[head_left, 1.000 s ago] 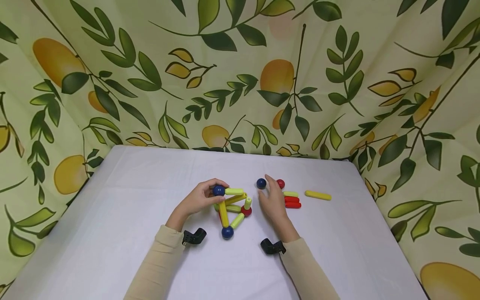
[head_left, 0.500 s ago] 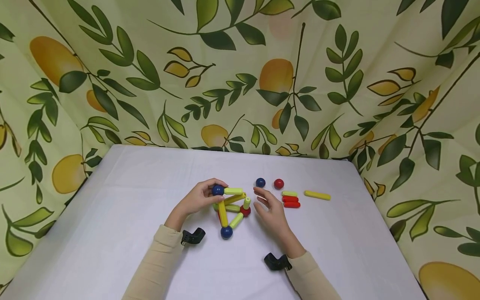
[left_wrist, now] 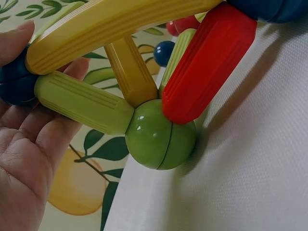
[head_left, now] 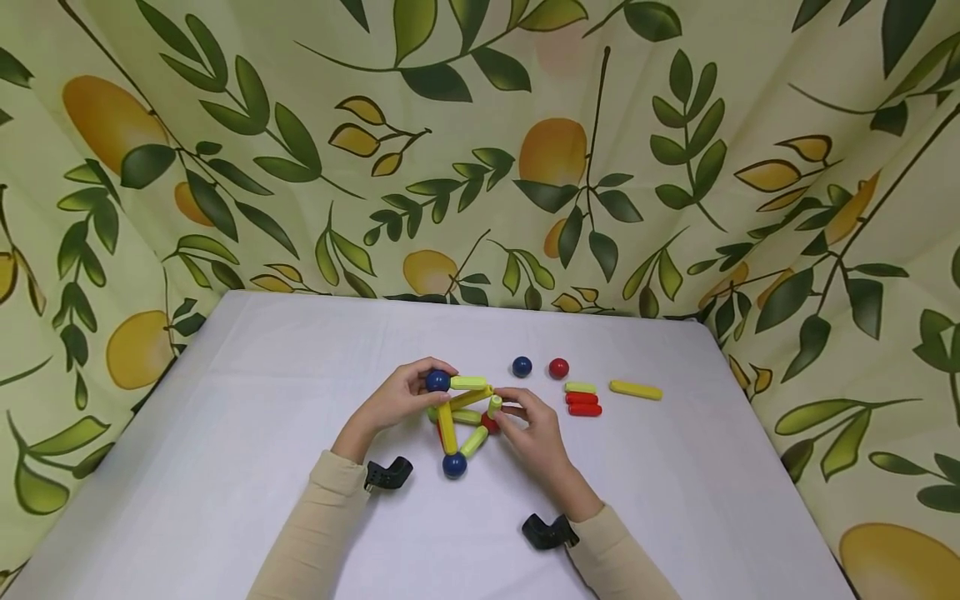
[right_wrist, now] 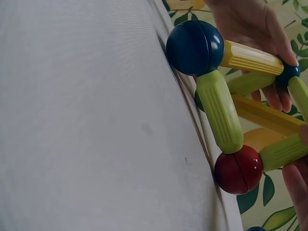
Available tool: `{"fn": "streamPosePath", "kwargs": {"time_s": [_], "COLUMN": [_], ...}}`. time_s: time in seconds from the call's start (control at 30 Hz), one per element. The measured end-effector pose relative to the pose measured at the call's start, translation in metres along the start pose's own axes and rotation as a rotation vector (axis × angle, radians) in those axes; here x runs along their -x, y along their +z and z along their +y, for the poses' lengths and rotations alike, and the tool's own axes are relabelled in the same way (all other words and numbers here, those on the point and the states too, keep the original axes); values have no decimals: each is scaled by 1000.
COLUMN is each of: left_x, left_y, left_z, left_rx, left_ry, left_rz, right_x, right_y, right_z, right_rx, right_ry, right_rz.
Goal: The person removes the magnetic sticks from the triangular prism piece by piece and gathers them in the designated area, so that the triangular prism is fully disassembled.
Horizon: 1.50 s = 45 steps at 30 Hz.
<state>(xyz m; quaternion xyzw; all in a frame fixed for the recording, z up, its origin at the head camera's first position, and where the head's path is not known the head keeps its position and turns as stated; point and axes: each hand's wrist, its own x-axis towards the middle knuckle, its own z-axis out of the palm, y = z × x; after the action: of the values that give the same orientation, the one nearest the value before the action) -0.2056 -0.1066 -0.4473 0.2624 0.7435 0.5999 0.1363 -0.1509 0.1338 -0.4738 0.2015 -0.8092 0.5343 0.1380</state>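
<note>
A frame of coloured rods and balls, like a magnetic building set, stands on the table. My left hand (head_left: pixel 397 398) holds its upper blue ball (head_left: pixel 438 381), from which a yellow rod (head_left: pixel 447 427) slopes to a lower blue ball (head_left: pixel 454 465). With fingertips and thumb, my right hand (head_left: pixel 538 433) pinches a short yellow-green rod (right_wrist: pixel 286 151) rising from the red ball (right_wrist: pixel 239 169). Another yellow rod (head_left: pixel 471 398) ends close by those fingers. In the left wrist view, a green ball (left_wrist: pixel 159 134) joins several rods, one of them a red rod (left_wrist: pixel 210 62).
Behind the right hand lie a loose blue ball (head_left: pixel 522 367) and a loose red ball (head_left: pixel 558 368). Nearer are a short yellow-green rod (head_left: pixel 581 387), two red rods (head_left: pixel 583 405) and, further right, a long yellow rod (head_left: pixel 636 390). A patterned curtain (head_left: pixel 480 208) surrounds the white table (head_left: pixel 315 333).
My right hand has come back from beside the loose balls, moving left to the frame, and now pinches the upright yellow-green rod. The left hand keeps its hold on the upper blue ball.
</note>
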Motion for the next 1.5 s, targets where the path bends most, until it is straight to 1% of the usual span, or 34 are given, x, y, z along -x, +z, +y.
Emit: {"fn": "streamPosePath", "kwargs": {"time_s": [0.07,0.23,0.33,0.47,0.57,0.63,0.8,0.87,0.97,1.07,1.17,1.3,1.4,1.5], "left_x": [0,-1,-1,-1,-1,-1,-1,-1,-1,-2,-2,-3,-2,-2], "left_y": [0,1,2,2,1,1,1,1,1,1,2,3,3,2], "left_z": [-1,-3,-3,-2,-2,-2,0,0,0,-1,-2,-3,-3,-3], "left_rx": [-6,-7,-2,-7,-16,-17,-9,-10,-15,-19,-9,1,-1,-9], "left_ry": [-1,7,7,-4,-15,-18,-19,-17,-18,-21,-22,-23,-26,-32], "left_rz": [2,-2,-4,-1,2,3,3,6,12,13,9,8,11,13], "right_x": [1,3,4,3,2,1,-1,-2,-3,-2,-1,1,6,13], "right_y": [1,1,1,-1,-4,-4,-5,-6,-7,-11,-19,-36,-52,-69], "right_z": [7,12,13,-5,-19,-19,-19,-17,-4,8,13,15,18,23], "right_rx": [23,99,108,76,44,10,-49,-67,-136,-196,-218,-237,-231,-207], "right_ry": [-17,-82,-117,-107,-58,-18,133,185,268,345,383,386,388,420], "right_rz": [11,28,52,83,99,112,151,155,151,164,182,204,227,253]}}
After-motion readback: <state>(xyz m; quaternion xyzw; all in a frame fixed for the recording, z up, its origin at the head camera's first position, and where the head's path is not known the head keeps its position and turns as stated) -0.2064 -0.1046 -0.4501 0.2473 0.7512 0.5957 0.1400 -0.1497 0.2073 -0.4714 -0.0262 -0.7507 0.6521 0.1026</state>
